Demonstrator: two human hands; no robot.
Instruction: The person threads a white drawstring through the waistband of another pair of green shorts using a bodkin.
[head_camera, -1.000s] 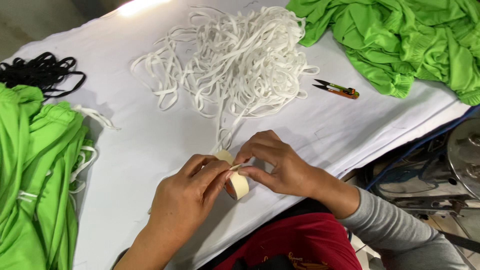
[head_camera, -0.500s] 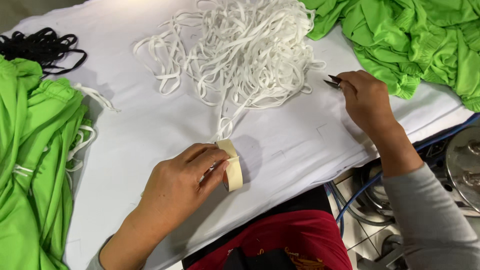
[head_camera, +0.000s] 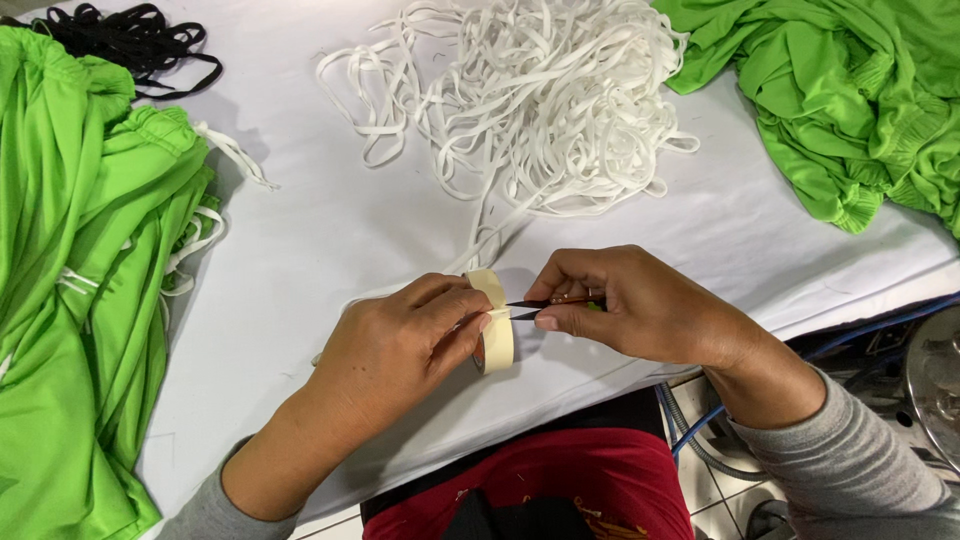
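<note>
My left hand (head_camera: 400, 345) grips a roll of cream tape (head_camera: 494, 320) standing on edge on the white table (head_camera: 330, 240). A white band runs from the roll up to a tangled heap of white elastic bands (head_camera: 530, 100). My right hand (head_camera: 630, 305) holds small thread snips (head_camera: 535, 306). Their dark blades point left and touch the tape roll at my left fingertips.
Green garments (head_camera: 90, 260) are piled at the left and more green garments (head_camera: 850, 90) at the far right. Black bands (head_camera: 130, 35) lie at the far left corner. The table's front edge runs just under my hands, with hoses and a metal part (head_camera: 935, 385) below right.
My right hand left the roll, reached right to the snips on the table, picked them up and brought them back to the tape roll. My left hand stayed on the roll.
</note>
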